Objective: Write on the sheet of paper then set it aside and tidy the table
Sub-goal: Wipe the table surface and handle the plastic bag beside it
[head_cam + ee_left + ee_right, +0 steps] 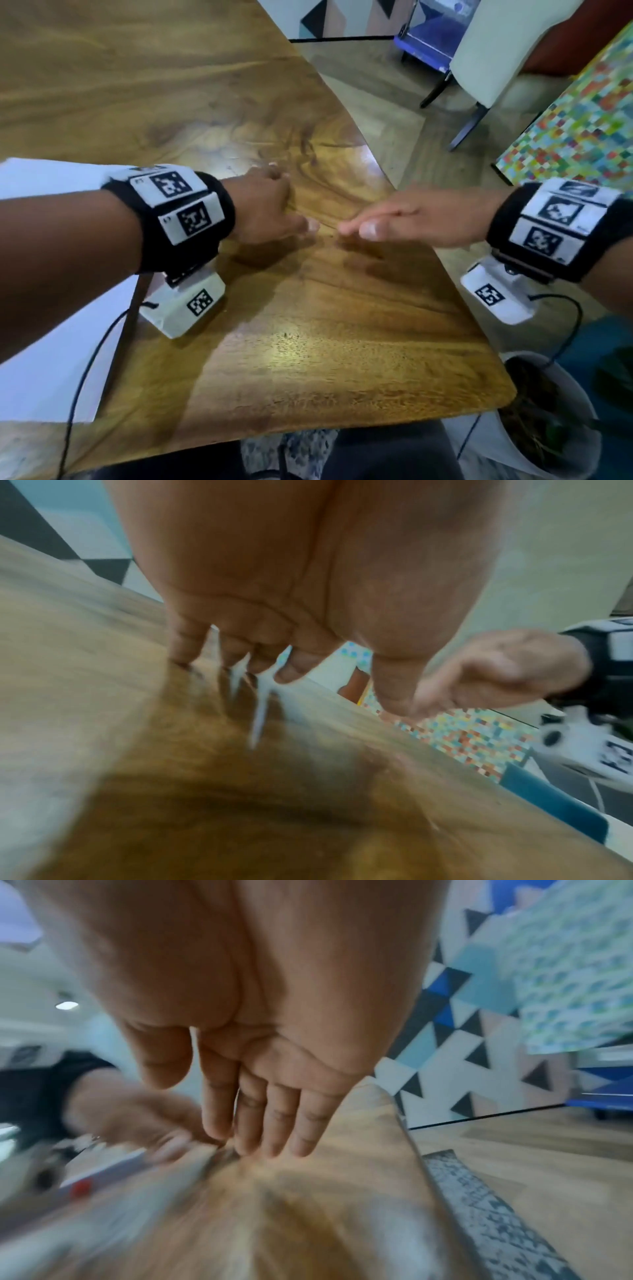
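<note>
Two slack, empty grips — left hand (pixel 267 205), right hand (pixel 411 219) — sheet of paper (pixel 41 359) beside

Chair (pixel 486 65): cream, on dark legs, stands on the floor beyond the bench's far right edge.
Mosaic surface (pixel 579 126): many-coloured small squares, at the right edge.
Plant pot (pixel 579 404): white, with dark soil and green leaves, on the floor by the near right corner.
Wall (pixel 441 1042): triangles in blue, black, white.
</note>
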Available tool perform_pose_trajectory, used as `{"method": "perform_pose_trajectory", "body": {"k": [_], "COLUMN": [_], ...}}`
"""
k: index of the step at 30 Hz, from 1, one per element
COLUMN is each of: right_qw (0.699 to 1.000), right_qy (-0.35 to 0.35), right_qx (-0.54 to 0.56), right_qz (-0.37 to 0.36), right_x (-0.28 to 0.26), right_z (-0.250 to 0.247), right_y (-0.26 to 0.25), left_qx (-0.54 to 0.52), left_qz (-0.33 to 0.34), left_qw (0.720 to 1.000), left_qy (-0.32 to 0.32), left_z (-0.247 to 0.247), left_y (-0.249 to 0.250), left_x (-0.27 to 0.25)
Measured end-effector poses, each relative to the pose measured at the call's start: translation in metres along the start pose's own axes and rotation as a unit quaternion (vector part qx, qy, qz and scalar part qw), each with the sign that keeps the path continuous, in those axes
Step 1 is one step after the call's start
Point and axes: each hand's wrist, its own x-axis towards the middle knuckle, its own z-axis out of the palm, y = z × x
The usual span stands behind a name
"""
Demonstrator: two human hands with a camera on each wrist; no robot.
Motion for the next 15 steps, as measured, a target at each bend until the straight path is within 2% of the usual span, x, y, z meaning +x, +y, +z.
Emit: {"method": "perform_pose_trajectory", "body": {"k": [2, 4, 5, 7, 10, 11, 13, 15], "right_qw": [0.991, 0.978, 0.977, 0.983, 0.986, 0.987, 0.983, 0.979], "right_qy": [0.128, 0.199, 0.194, 0.134, 0.060, 0.048, 0.017, -0.027], "right_qx": [0.042, 0.017, -0.014, -0.066, -0.105, -0.118, -0.167, -0.202], "right_qz": [0.024, 0.066, 0.087, 0.109, 0.111, 0.103, 0.071, 0.026], "right_x": [0.003, 0.017, 0.025, 0.040, 0.046, 0.044, 0.033, 0.014], "right_z": [-0.018, -0.030, -0.032, -0.028, -0.012, -0.006, 0.010, 0.029], "right_y": [0.013, 0.032, 0.040, 0.054, 0.058, 0.053, 0.041, 0.025], "left_qx": [0.003, -0.016, -0.029, -0.034, 0.019, 0.050, 0.086, 0.068], "left_qz": [0.059, 0.103, 0.111, 0.083, 0.000, 0.004, 0.059, 0.121], "left_qw": [0.998, 0.994, 0.993, 0.995, 1.000, 0.998, 0.992, 0.982], "left_qy": [-0.031, -0.020, 0.003, 0.039, -0.002, -0.023, -0.072, -0.129], "left_z": [-0.001, -0.005, -0.008, -0.012, -0.008, -0.005, 0.000, 0.003], "left_y": [0.007, 0.016, 0.019, 0.022, 0.015, 0.013, 0.016, 0.025], "left_x": [-0.002, -0.003, 0.001, 0.012, 0.025, 0.025, 0.016, -0.002]}}
